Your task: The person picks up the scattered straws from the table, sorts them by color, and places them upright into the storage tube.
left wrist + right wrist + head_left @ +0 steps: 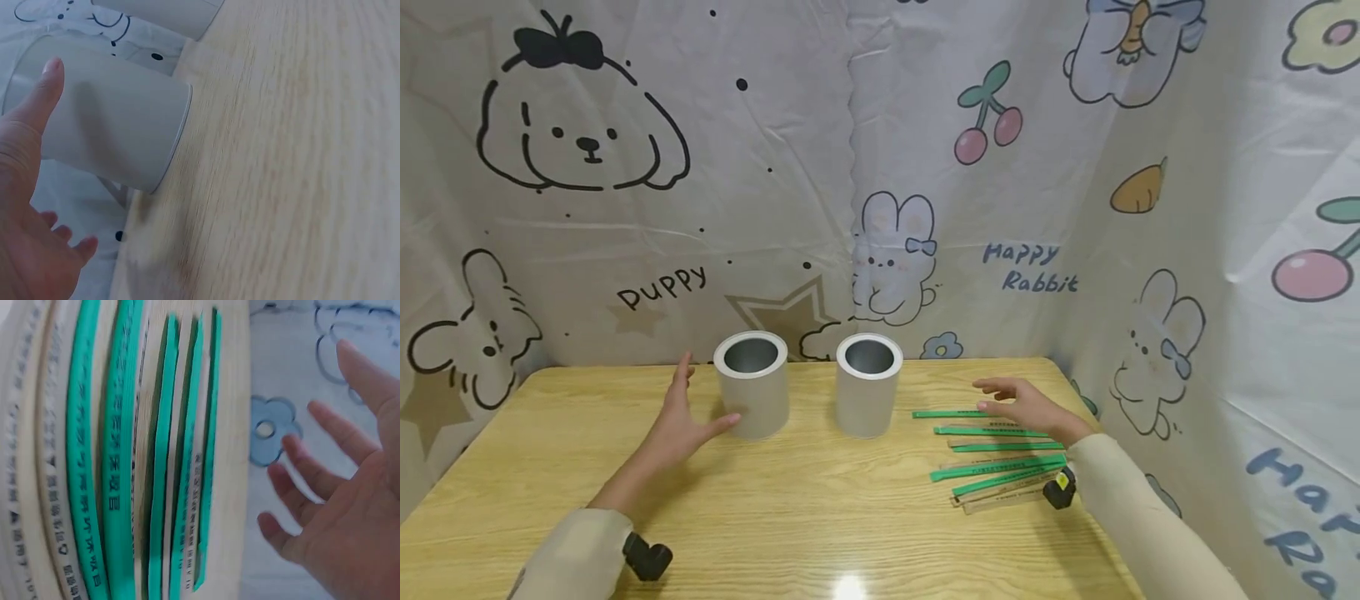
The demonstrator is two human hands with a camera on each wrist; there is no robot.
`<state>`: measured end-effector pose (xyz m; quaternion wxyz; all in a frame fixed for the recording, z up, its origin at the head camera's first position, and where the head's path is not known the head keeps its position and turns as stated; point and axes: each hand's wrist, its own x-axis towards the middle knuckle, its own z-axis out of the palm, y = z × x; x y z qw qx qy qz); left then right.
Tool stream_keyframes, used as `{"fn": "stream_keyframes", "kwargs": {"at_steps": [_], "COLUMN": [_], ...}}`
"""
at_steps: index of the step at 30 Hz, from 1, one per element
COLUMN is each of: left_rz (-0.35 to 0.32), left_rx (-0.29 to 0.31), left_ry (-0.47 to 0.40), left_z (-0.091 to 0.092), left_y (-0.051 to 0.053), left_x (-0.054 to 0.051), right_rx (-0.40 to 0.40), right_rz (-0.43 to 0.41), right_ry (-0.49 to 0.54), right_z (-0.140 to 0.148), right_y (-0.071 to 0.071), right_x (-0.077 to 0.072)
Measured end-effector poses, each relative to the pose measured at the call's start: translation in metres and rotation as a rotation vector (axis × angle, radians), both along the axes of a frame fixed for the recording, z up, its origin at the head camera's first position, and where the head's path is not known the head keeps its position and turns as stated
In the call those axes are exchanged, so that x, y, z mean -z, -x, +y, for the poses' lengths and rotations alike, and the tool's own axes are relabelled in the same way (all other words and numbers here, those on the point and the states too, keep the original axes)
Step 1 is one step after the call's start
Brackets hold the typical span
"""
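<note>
Two pale cylindrical cans, a left one [754, 396] and a right one [867, 396], stand upright with their open tops showing grey insides. My left hand [679, 427] is beside the left can, thumb and fingers spread; in the left wrist view the hand [37, 231] holds nothing by the can [112, 112]. Several green and light brown paper strips [1000, 469] lie on the table's right. Over their far end is my right hand [1026, 408], its fingers apart and empty; in the right wrist view the hand [350, 469] is beside the strips [119, 450].
The wooden table [820, 517] has its far edge against a pale cloth curtain [775, 167] printed with cartoon animals, cherries and words. The curtain also runs along the right side. A black wrist device [647, 558] is on the left sleeve, another [1060, 489] on the right.
</note>
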<state>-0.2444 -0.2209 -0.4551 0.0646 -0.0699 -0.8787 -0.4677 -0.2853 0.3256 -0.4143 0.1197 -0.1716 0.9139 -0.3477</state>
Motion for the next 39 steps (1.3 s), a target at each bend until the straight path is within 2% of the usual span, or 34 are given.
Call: {"fn": "stream_keyframes", "kwargs": {"at_steps": [6, 13, 16, 21, 29, 32, 34, 37, 39], "left_rz": [-0.037, -0.032, -0.025, -0.019, 0.002, -0.013, -0.027, -0.044, -0.054], "left_rx": [0.076, 0.113, 0.123, 0.149, 0.144, 0.145, 0.148, 0.147, 0.146], "left_ry": [-0.132, -0.147, -0.14, -0.129, -0.124, -0.122, -0.13, -0.14, -0.143], "left_z": [0.001, 0.007, 0.009, 0.013, 0.016, 0.017, 0.018, 0.019, 0.018], "left_y": [0.01, 0.022, 0.024, 0.024, 0.029, 0.032, 0.033, 0.033, 0.033], "left_x": [0.003, 0.003, 0.004, 0.005, 0.007, 0.006, 0.006, 0.005, 0.004], "right_rx": [-0.009, 0.029, 0.023, 0.059, 0.113, 0.156, 0.187, 0.223, 0.247], "right_rz": [-0.074, -0.131, -0.118, -0.082, -0.016, -0.017, -0.005, 0.007, 0.013], "right_ry": [0.013, 0.03, 0.019, -0.001, -0.001, 0.0, 0.011, 0.077, 0.17], "right_z": [0.005, 0.014, 0.015, 0.014, 0.013, 0.013, 0.012, 0.007, -0.002], "right_y": [0.023, 0.038, 0.04, 0.044, 0.046, 0.045, 0.045, 0.046, 0.046], "right_x": [0.012, 0.026, 0.035, 0.048, 0.055, 0.048, 0.037, 0.012, -0.01]}}
